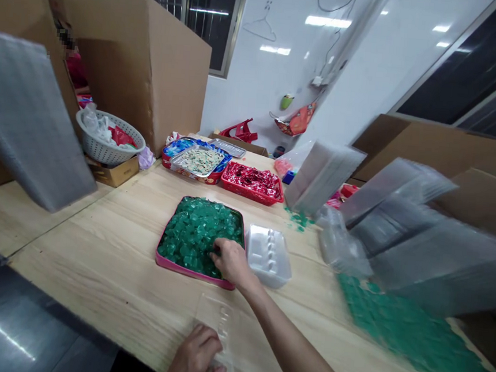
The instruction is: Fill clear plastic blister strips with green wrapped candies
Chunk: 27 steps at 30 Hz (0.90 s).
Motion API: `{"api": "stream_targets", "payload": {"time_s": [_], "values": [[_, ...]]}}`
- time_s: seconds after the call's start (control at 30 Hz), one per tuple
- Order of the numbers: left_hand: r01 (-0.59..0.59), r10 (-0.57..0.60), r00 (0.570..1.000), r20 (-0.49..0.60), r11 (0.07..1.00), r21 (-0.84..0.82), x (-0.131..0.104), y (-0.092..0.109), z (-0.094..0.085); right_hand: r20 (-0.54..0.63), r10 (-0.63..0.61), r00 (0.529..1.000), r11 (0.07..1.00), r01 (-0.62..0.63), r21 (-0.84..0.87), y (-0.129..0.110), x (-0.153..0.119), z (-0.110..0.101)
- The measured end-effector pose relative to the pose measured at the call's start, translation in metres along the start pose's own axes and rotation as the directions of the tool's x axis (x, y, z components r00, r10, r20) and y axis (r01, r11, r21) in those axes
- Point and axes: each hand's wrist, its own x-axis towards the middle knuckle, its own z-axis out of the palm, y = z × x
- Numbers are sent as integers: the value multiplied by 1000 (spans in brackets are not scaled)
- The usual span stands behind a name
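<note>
My right hand point(231, 261) dips into a pink-rimmed tray point(194, 273) heaped with small translucent green pieces point(203, 228). Its fingers are bent together at the pile's right side, and what lies between the fingertips is hidden. At the table's near edge, my left hand point(199, 356) has its fingers curled on a thin clear plastic blister tray point(215, 313) lying flat. Immediately right of the green pieces stands a stack of white moulded plastic trays point(270, 254), with small hollows showing in the top one.
Behind are a red basket point(251, 197) of red packets and a metal tray point(198, 161) of small pale pieces. Tall plastic stacks stand left point(32, 121) and right point(324, 178). Green sheets point(409, 324) spread at right. A perforated basket point(109, 152) sits near cardboard boxes point(177, 70).
</note>
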Motion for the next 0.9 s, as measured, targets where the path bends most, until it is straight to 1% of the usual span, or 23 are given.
{"api": "stream_targets", "payload": {"time_s": [0.13, 0.2, 0.23, 0.27, 0.3, 0.33, 0.37, 0.4, 0.43, 0.47, 0.5, 0.53, 0.57, 0.6, 0.67, 0.77, 0.83, 0.9], "values": [[33, -33, 999, -16, 999, -18, 3, 6, -4, -14, 20, 1000, 1000, -19, 24, 1, -4, 3], [90, -93, 995, -32, 993, -69, 5, 11, -8, -30, 28, 999, 996, -26, 86, 5, -8, -2], [145, -150, 988, -35, 983, -113, 7, 13, -11, -40, 32, 999, 985, -25, 174, 8, -12, -5], [228, -237, 971, -29, 958, -172, 10, 16, -14, -47, 32, 998, 955, -17, 296, 10, -16, -9], [334, -348, 937, -15, 909, -248, 15, 19, -18, -49, 30, 998, 900, -6, 436, 12, -23, -12], [441, -469, 883, 2, 828, -345, 20, 23, -21, -44, 24, 999, 824, 5, 566, 13, -31, -15], [526, -585, 811, 21, 713, -464, 26, 26, -25, -35, 13, 999, 747, 14, 665, 13, -40, -18], [566, -680, 732, 46, 569, -597, 33, 28, -27, -27, -4, 1000, 690, 22, 723, 12, -51, -19], [554, -744, 663, 80, 417, -720, 39, 30, -30, -24, -19, 1000, 656, 31, 755, 10, -62, -19], [506, -778, 618, 115, 281, -816, 45, 32, -31, -31, -31, 999, 639, 43, 768, 8, -74, -18], [450, -789, 597, 143, 181, -875, 50, 32, -32, -47, -39, 998, 635, 61, 770, 5, -84, -16], [413, -788, 593, 165, 122, -903, 54, 32, -32, -75, -42, 996, 643, 84, 762, 2, -95, -13], [405, -782, 597, 181, 99, -909, 56, 32, -32, -107, -39, 994, 657, 106, 746, 0, -104, -10], [419, -776, 601, 189, 105, -902, 57, 32, -31, -136, -37, 990, 677, 125, 726, -2, -112, -7], [470, -777, 601, 187, 155, -869, 54, 31, -29, -174, -53, 983, 712, 160, 684, -5, -126, -3], [536, -783, 597, 175, 227, -813, 46, 32, -25, -165, -98, 981, 733, 183, 655, -6, -144, 1], [579, -785, 591, 184, 255, -774, 41, 35, -21, -178, -76, 981, 736, 176, 654, -6, -155, 6], [611, -782, 589, 203, 267, -745, 38, 37, -18, -229, -29, 973, 734, 176, 655, -5, -164, 11]]}}
